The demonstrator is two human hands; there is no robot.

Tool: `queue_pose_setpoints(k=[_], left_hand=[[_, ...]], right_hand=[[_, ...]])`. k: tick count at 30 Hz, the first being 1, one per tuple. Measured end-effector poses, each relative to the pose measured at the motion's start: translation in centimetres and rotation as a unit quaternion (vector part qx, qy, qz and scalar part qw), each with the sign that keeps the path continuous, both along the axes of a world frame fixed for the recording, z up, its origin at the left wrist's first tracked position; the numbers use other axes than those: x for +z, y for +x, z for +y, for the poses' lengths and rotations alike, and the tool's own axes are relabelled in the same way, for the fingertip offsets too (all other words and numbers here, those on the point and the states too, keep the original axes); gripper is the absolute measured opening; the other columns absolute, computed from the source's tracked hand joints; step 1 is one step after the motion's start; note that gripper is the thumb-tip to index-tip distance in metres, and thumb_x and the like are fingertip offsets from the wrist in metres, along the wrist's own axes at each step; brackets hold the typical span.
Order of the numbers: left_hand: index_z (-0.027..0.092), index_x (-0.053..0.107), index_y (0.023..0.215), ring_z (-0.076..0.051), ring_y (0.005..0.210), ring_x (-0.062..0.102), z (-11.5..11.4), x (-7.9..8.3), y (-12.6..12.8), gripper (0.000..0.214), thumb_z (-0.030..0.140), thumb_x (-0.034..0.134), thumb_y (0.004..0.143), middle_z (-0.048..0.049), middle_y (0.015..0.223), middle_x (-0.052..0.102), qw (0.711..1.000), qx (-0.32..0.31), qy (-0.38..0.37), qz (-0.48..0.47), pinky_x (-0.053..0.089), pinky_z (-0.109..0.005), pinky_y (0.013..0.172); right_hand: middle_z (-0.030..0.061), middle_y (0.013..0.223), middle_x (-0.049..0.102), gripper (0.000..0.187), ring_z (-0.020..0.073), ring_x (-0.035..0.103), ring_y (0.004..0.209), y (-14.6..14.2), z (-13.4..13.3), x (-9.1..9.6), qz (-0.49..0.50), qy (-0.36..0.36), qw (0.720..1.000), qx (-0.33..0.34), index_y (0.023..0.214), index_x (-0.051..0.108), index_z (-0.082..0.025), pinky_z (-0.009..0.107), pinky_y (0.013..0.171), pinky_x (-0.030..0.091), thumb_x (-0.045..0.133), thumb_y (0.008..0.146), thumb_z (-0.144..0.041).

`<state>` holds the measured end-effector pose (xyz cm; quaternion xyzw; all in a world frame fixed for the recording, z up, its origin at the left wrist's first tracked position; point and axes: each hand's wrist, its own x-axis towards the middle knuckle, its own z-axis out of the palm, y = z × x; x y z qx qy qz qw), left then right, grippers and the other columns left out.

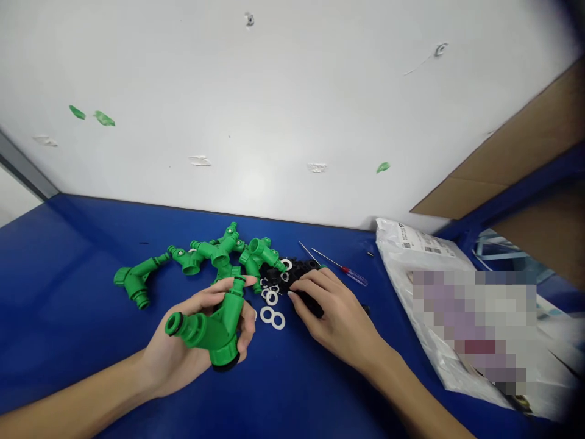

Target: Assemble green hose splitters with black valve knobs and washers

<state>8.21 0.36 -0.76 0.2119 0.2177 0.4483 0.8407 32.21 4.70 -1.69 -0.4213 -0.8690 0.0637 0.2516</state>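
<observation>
My left hand [183, 341] is closed around a green plastic Y-shaped hose connector [217, 329], holding it tilted above the blue table. Black rings show at the connector's left end and on its lower collar. My right hand [336, 308] reaches into a pile of small black parts [299, 271], its fingers curled and the thumb tip close to the index fingertip. Whatever lies between those fingertips is too small or hidden to make out. White ring washers [278, 321] lie just left of the right hand, some mixed in with the black parts.
More green connectors [137, 280] lie loosely behind my left hand. Behind my right hand rest a screwdriver [351, 274] with a clear and red handle and a thin metal pick. A white plastic bag [425, 317] covers the table's right side. A white wall [256, 110] rises behind.
</observation>
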Motion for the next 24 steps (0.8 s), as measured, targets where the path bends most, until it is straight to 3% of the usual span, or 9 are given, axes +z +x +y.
queue_pose_setpoints(k=[5,8,11,13,15,18,22,24], left_hand=[[0.016,0.066,0.111,-0.019,0.061,0.063,-0.1,0.3,0.2,0.029,0.021,0.041,0.097,-0.0079,0.07,0.068,1.0,-0.003,-0.018,0.022,0.051,-0.031,0.059],[0.019,0.065,0.101,-0.019,0.069,0.066,-0.3,0.3,0.5,0.012,0.022,0.061,0.089,-0.006,0.077,0.069,0.994,0.036,-0.034,0.094,0.054,-0.031,0.064],[0.023,0.064,0.098,-0.016,0.074,0.066,-0.3,0.0,0.8,0.026,0.025,0.08,0.077,-0.0014,0.08,0.067,0.985,0.081,-0.047,0.142,0.055,-0.029,0.069],[0.024,0.065,0.099,-0.015,0.074,0.065,-0.3,-0.2,1.0,0.031,0.03,0.083,0.075,0.0,0.082,0.064,0.983,0.092,-0.032,0.158,0.056,-0.028,0.066],[0.024,0.065,0.101,-0.015,0.076,0.064,-0.4,-0.5,1.1,0.033,0.034,0.083,0.075,-0.0006,0.087,0.064,0.978,0.1,0.002,0.184,0.057,-0.028,0.065],[0.024,0.065,0.101,-0.015,0.075,0.062,-0.6,-1.0,1.1,0.036,0.04,0.082,0.074,-0.0006,0.088,0.062,0.964,0.104,0.056,0.24,0.058,-0.029,0.064],[0.026,0.063,0.107,-0.015,0.082,0.062,-0.9,-1.3,0.9,0.036,0.039,0.08,0.077,-0.0003,0.091,0.061,0.955,0.083,0.113,0.261,0.057,-0.028,0.071],[0.028,0.061,0.113,-0.017,0.09,0.064,-0.9,-1.2,0.9,0.037,0.034,0.078,0.08,-0.0021,0.101,0.063,0.962,0.062,0.127,0.235,0.058,-0.03,0.075]], right_hand=[[0.009,0.091,0.067,0.014,0.0247,0.058,0.085,-0.1,-0.2,0.0,0.012,-0.003,1.0,0.011,0.097,0.067,-0.017,0.041,0.076,0.052,0.053,0.095,-0.016],[0.0101,0.098,0.067,0.019,0.0259,0.06,0.089,-0.1,-0.1,0.1,0.023,-0.011,1.0,0.01,0.112,0.063,-0.017,0.044,0.078,0.053,0.053,0.095,-0.017],[0.0097,0.099,0.066,0.024,0.025,0.061,0.091,-0.1,-0.4,0.5,0.067,-0.034,0.997,0.028,0.119,0.06,-0.019,0.043,0.08,0.053,0.054,0.095,-0.019],[0.0077,0.096,0.065,0.023,0.022,0.062,0.087,-0.3,-1.0,0.8,0.119,-0.071,0.988,0.061,0.117,0.06,-0.021,0.038,0.077,0.053,0.056,0.094,-0.019],[0.0052,0.093,0.065,0.028,0.0182,0.061,0.078,-0.6,-1.8,0.9,0.191,-0.136,0.967,0.1,0.121,0.058,-0.024,0.033,0.07,0.052,0.06,0.093,-0.024],[0.0016,0.086,0.064,0.038,0.015,0.061,0.067,-1.6,-3.0,0.8,0.308,-0.243,0.911,0.123,0.127,0.054,-0.027,0.029,0.061,0.05,0.066,0.091,-0.034],[-0.0029,0.065,0.06,0.023,0.0131,0.06,0.056,-2.6,-3.2,0.3,0.394,-0.346,0.848,0.074,0.106,0.063,-0.022,0.026,0.054,0.048,0.063,0.093,-0.041],[-0.0023,0.063,0.06,0.027,0.0124,0.06,0.052,-2.8,-2.6,0.2,0.429,-0.384,0.815,0.061,0.095,0.063,-0.02,0.025,0.05,0.046,0.063,0.092,-0.046]])
